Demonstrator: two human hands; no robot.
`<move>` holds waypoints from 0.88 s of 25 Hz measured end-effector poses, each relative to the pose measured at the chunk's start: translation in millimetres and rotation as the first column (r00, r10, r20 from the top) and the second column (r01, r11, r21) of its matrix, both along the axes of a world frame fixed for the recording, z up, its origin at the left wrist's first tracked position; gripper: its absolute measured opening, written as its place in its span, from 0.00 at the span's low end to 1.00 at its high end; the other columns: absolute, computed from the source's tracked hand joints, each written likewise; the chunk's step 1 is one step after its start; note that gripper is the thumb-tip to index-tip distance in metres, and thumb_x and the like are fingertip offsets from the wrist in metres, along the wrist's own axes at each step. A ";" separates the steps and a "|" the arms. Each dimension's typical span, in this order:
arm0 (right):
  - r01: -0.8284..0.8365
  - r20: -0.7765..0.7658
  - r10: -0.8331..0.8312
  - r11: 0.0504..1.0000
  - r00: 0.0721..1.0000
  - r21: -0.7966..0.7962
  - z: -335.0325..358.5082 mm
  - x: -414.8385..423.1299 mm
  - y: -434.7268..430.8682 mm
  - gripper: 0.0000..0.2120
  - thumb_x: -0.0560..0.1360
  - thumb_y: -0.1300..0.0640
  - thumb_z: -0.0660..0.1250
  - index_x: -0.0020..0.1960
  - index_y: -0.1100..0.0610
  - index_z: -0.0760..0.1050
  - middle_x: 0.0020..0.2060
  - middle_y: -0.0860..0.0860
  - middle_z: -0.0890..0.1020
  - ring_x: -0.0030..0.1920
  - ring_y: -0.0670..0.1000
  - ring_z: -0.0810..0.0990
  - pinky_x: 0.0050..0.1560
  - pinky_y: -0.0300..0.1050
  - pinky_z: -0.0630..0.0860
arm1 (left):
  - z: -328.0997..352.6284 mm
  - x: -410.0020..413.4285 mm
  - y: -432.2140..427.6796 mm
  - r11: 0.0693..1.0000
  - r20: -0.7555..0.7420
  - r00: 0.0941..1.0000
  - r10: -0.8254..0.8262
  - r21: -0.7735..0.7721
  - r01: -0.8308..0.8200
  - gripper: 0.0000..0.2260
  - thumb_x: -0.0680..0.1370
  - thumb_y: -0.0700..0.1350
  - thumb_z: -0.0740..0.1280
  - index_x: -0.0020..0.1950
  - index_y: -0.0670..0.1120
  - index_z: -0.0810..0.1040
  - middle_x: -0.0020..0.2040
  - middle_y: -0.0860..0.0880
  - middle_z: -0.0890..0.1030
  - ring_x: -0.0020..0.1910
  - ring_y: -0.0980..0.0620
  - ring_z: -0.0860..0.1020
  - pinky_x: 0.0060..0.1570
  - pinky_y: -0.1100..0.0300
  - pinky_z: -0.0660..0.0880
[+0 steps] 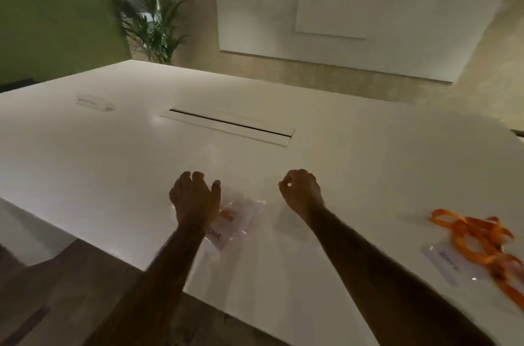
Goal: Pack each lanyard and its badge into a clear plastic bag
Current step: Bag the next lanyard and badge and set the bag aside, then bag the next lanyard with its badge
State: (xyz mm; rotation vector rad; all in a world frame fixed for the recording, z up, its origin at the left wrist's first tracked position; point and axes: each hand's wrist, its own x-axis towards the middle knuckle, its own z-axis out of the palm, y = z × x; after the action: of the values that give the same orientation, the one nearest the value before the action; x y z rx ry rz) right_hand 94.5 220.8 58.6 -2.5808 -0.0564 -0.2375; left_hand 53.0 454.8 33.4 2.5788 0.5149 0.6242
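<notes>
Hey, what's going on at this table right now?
A person is packing lanyards and badges into bags at a white table. One clear bag, with a packed badge and something orange inside, lies partly under the left hand, whose fingers are loosely curled. The right hand is curled with nothing visible in it. To the right, a second orange lanyard and its loose badge lie unbagged.

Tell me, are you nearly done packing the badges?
One looks done: the clear bag by the left hand already holds a packed badge and orange strap. In hand: nothing; the right hand looks empty too. Left: the loose lanyard and loose badge lie unbagged on the table.
</notes>
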 end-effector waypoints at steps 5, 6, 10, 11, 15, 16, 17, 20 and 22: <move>0.191 -0.004 -0.191 0.981 0.982 0.022 1.9 -25.4 -120.8 0.08 0.77 0.52 0.65 0.47 0.54 0.81 0.51 0.53 0.81 0.54 0.56 0.79 0.50 0.45 0.75 | 24.2 25.1 -142.8 0.917 0.084 0.913 -0.400 0.019 0.399 0.19 0.79 0.54 0.67 0.65 0.43 0.77 0.71 0.39 0.73 0.72 0.40 0.69 0.71 0.44 0.64; 0.224 -0.006 -0.224 0.974 0.975 0.026 2.4 -32.7 -145.3 0.07 0.77 0.52 0.66 0.46 0.53 0.81 0.51 0.53 0.82 0.53 0.56 0.79 0.49 0.45 0.74 | 25.0 25.7 -175.0 0.880 0.070 0.878 -0.474 0.014 0.474 0.20 0.80 0.54 0.66 0.66 0.43 0.76 0.72 0.40 0.72 0.73 0.41 0.68 0.72 0.45 0.64; 0.321 -0.016 -0.321 0.947 0.947 0.023 9.1 -68.2 -251.1 0.07 0.76 0.54 0.66 0.45 0.53 0.83 0.49 0.52 0.83 0.49 0.53 0.81 0.44 0.41 0.71 | 18.4 10.8 -298.1 0.653 0.018 0.655 -0.756 -0.047 0.756 0.21 0.83 0.55 0.61 0.72 0.44 0.72 0.76 0.43 0.68 0.77 0.46 0.63 0.76 0.51 0.60; 0.334 -0.020 -0.334 0.943 0.942 0.007 9.4 -76.3 -276.5 0.08 0.76 0.55 0.65 0.45 0.53 0.83 0.48 0.52 0.84 0.49 0.53 0.82 0.43 0.41 0.70 | 16.0 5.6 -324.6 0.590 -0.013 0.590 -0.808 -0.037 0.807 0.22 0.83 0.54 0.60 0.74 0.45 0.70 0.77 0.44 0.67 0.77 0.47 0.63 0.76 0.53 0.58; 0.345 -0.056 -0.346 0.938 0.937 -0.031 7.2 -106.7 -368.4 0.08 0.75 0.59 0.64 0.46 0.53 0.82 0.48 0.51 0.85 0.50 0.55 0.82 0.45 0.43 0.72 | 2.6 -17.8 -415.8 0.392 -0.201 0.386 -0.900 0.010 0.920 0.22 0.84 0.52 0.60 0.76 0.45 0.68 0.76 0.45 0.69 0.75 0.46 0.67 0.73 0.56 0.61; 0.337 -0.066 -0.337 0.941 0.939 -0.019 5.6 -111.9 -386.1 0.08 0.74 0.60 0.64 0.46 0.52 0.82 0.48 0.51 0.85 0.51 0.55 0.82 0.45 0.43 0.73 | -0.4 -22.1 -431.4 0.382 -0.234 0.373 -0.898 0.008 0.924 0.22 0.83 0.52 0.62 0.75 0.46 0.69 0.75 0.45 0.71 0.73 0.45 0.69 0.72 0.54 0.65; 0.325 -0.073 -0.325 0.946 0.943 -0.009 3.4 -116.6 -404.3 0.09 0.74 0.61 0.65 0.47 0.52 0.83 0.48 0.51 0.85 0.51 0.55 0.82 0.46 0.44 0.73 | -3.0 -25.9 -447.5 0.395 -0.262 0.382 -0.886 0.005 0.919 0.22 0.82 0.52 0.63 0.74 0.46 0.70 0.73 0.45 0.72 0.71 0.44 0.71 0.70 0.52 0.68; 0.243 -0.102 -0.247 0.969 0.964 -0.044 -1.9 -126.1 -437.4 0.11 0.75 0.61 0.65 0.52 0.52 0.83 0.53 0.51 0.84 0.55 0.55 0.81 0.50 0.44 0.74 | -6.0 -30.3 -475.1 0.478 -0.333 0.456 -0.825 0.018 0.878 0.22 0.79 0.56 0.66 0.71 0.51 0.71 0.69 0.46 0.75 0.65 0.42 0.77 0.63 0.47 0.75; 0.154 -0.113 -0.159 0.987 0.981 -0.049 -5.8 -129.3 -451.1 0.11 0.74 0.60 0.66 0.54 0.51 0.83 0.54 0.52 0.84 0.56 0.55 0.81 0.52 0.46 0.76 | -6.5 -31.2 -484.1 0.529 -0.378 0.498 -0.781 0.025 0.848 0.24 0.76 0.62 0.67 0.69 0.55 0.72 0.66 0.47 0.77 0.62 0.42 0.78 0.59 0.46 0.77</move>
State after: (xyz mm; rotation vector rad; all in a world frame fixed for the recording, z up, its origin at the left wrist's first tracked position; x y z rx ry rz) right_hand -34.9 -230.3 52.7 -2.6359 0.1877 -0.1435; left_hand 21.8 -29.4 26.9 2.6968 -0.7684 -0.1180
